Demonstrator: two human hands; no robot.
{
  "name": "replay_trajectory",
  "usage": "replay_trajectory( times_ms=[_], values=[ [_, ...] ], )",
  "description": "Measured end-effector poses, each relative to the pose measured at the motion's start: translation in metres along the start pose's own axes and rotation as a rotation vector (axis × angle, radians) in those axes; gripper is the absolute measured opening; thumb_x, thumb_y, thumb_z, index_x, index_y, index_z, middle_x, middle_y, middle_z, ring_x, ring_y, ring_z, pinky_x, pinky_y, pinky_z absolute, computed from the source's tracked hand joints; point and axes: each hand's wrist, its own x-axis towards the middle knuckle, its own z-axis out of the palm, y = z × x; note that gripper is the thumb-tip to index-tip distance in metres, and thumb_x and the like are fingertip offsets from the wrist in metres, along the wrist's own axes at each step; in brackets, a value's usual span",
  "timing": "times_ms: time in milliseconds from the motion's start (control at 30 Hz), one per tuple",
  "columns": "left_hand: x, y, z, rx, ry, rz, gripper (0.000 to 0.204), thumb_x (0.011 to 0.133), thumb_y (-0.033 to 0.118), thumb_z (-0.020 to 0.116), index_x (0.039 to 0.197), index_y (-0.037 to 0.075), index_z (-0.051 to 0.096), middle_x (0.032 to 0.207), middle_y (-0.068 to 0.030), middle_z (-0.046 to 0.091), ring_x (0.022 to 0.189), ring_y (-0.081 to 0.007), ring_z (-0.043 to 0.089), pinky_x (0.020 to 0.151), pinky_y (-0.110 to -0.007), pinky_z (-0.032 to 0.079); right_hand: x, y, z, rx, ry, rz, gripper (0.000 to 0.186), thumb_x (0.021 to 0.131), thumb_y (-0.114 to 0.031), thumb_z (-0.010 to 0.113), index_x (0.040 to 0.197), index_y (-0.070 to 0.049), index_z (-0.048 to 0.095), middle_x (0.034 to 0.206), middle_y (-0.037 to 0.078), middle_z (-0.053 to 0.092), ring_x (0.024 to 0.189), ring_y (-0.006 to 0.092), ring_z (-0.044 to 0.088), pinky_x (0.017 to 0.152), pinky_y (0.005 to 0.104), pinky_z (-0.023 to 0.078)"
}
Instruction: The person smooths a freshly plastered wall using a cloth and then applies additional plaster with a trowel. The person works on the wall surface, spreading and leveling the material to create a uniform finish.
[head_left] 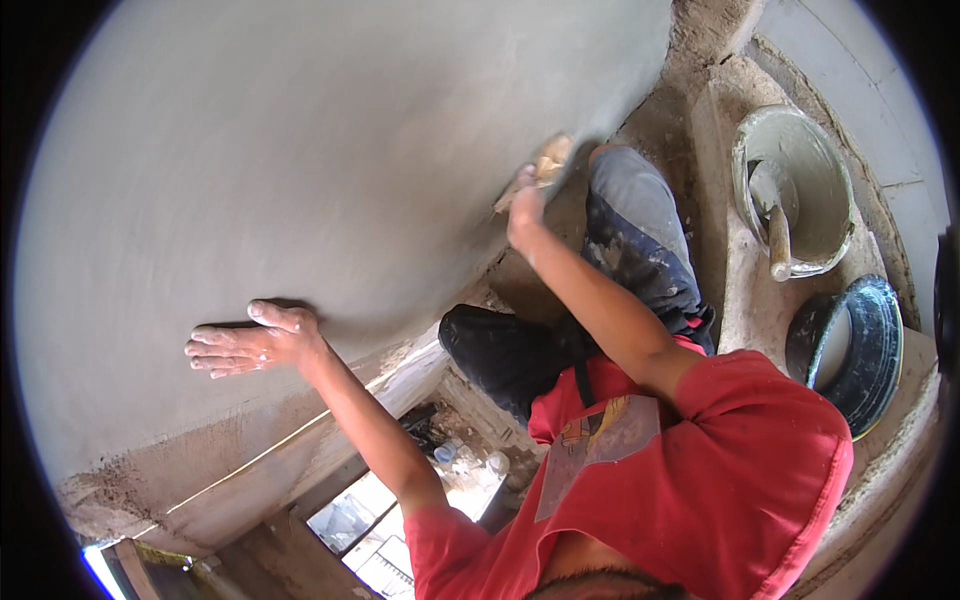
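While plastering, white bucket [795, 190] sits beside knee [630, 180].

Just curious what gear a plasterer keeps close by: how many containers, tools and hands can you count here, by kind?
Buckets: 2, a pale bucket and a dark bucket
Trowels: 1, the trowel standing in the pale bucket
Sponges: 1, the sponge in the right hand
Hands: 2, with the left hand flat on the wall
Total: 6
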Motion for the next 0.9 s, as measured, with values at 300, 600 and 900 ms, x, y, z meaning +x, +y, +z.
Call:
replay_trajectory(
  times_ms=[300,600,900],
  values=[
    [0.000,0.004,-0.003,-0.066,-0.041,-0.068,0.084,0.107,0.058,0.037,0.166,0.000,0.026,0.174,-0.0240,0.016,0.162,-0.0451,0.008,0.127,-0.064,0.001,-0.019,0.040,0.002,0.060,-0.135,0.021,0.071,0.112,-0.049,0.044,0.154,0.009,0.041,0.158,0.018,0.047,0.145,0.0260,0.044,0.123,0.0398,0.029],
    [0.004,0.005,-0.010,-0.112,-0.106,-0.099,0.082,0.108,0.057,0.035,0.167,0.001,0.024,0.175,-0.0237,0.014,0.162,-0.0446,0.004,0.126,-0.065,-0.005,-0.035,-0.014,0.021,-0.152,-0.002,0.019,0.073,0.111,-0.053,0.041,0.150,0.008,0.048,0.157,0.022,0.049,0.144,0.0315,0.048,0.120,0.0428,0.035],
    [0.005,0.009,-0.006,-0.113,-0.085,-0.086,0.080,0.108,0.052,0.037,0.166,-0.001,0.024,0.175,-0.0242,0.013,0.162,-0.0458,0.003,0.126,-0.064,-0.006,0.027,-0.005,-0.011,-0.011,-0.032,0.130,0.045,0.113,-0.046,0.039,0.138,-0.011,0.051,0.144,0.009,0.057,0.133,0.0323,0.054,0.119,0.0571,0.035]
  ],
)
